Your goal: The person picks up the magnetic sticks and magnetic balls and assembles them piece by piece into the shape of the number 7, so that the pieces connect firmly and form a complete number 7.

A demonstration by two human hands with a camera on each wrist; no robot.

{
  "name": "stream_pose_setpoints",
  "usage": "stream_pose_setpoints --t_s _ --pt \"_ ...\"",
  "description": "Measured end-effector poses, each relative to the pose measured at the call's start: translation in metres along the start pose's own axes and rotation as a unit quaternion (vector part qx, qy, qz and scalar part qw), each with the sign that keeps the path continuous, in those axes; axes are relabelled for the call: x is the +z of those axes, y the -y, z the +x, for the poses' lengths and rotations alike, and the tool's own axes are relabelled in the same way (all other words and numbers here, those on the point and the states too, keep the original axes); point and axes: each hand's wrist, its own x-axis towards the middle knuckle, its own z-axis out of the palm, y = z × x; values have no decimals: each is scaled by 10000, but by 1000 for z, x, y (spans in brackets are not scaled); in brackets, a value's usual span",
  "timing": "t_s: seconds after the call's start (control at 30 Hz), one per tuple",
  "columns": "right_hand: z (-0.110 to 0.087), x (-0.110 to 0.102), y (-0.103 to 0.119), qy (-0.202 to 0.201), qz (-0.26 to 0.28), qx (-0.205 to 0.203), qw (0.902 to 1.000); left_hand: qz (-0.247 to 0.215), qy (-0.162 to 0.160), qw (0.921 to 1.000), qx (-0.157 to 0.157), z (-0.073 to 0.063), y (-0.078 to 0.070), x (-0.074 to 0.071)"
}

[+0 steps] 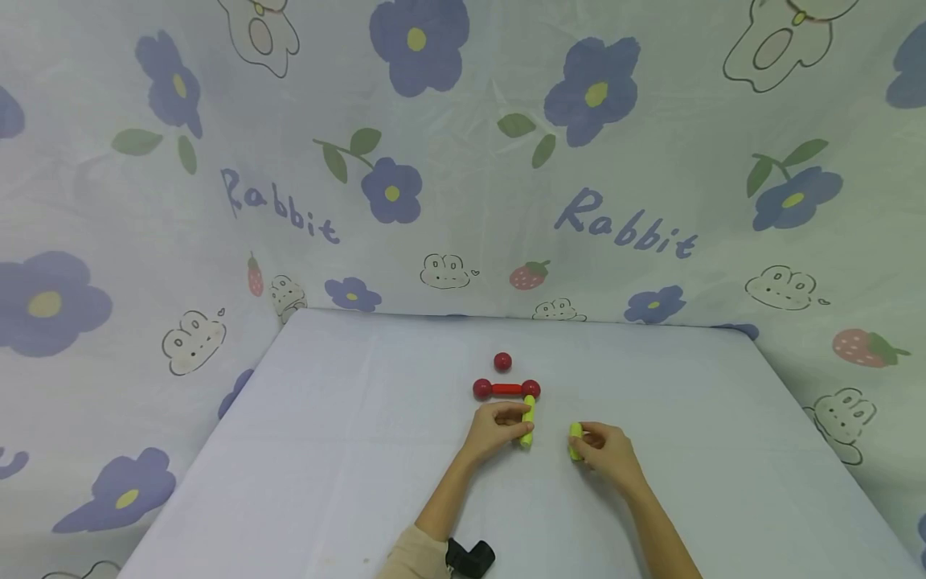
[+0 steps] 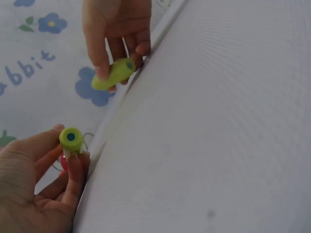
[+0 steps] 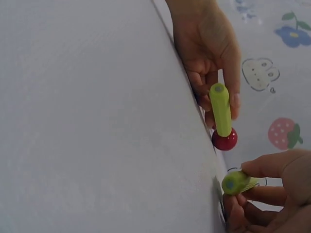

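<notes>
My left hand (image 1: 494, 430) pinches a yellow-green building rod (image 1: 528, 417) between thumb and fingers. Its far end is right at a dark red ball (image 1: 531, 389), one of two balls joined by a short red rod (image 1: 506, 390) lying on the white table. In the right wrist view, that yellow-green rod (image 3: 221, 111) stretches from the red ball (image 3: 225, 141) toward the camera, showing a dark round spot on its near end. To the right, my right hand (image 1: 609, 457) holds a second yellow-green rod (image 1: 575, 430) in its fingertips, apart from the other pieces.
A single red ball (image 1: 502, 362) lies just behind the joined pieces. The white table (image 1: 347, 418) reaches back to a curtain (image 1: 463, 225) printed with flowers and rabbits. A black strap piece (image 1: 472, 559) sits by the left sleeve (image 1: 415, 555).
</notes>
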Motion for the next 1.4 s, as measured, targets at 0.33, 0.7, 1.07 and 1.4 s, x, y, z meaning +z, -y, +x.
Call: stream_pose_setpoints --t_s 0.33,0.7,1.07,1.4 --pt "3 4 -7 -481 -711 -777 9933 -41 -56 10000 19 0 1 1" --pt "1 0 -5 -457 -254 -695 9962 -64 -58 10000 27 0 0 1" --pt "6 7 -13 -836 -769 -1122 9872 17 -97 9999 41 0 1 1" --pt "3 5 -17 -757 -1011 -1326 9831 18 -111 9999 53 0 2 1"
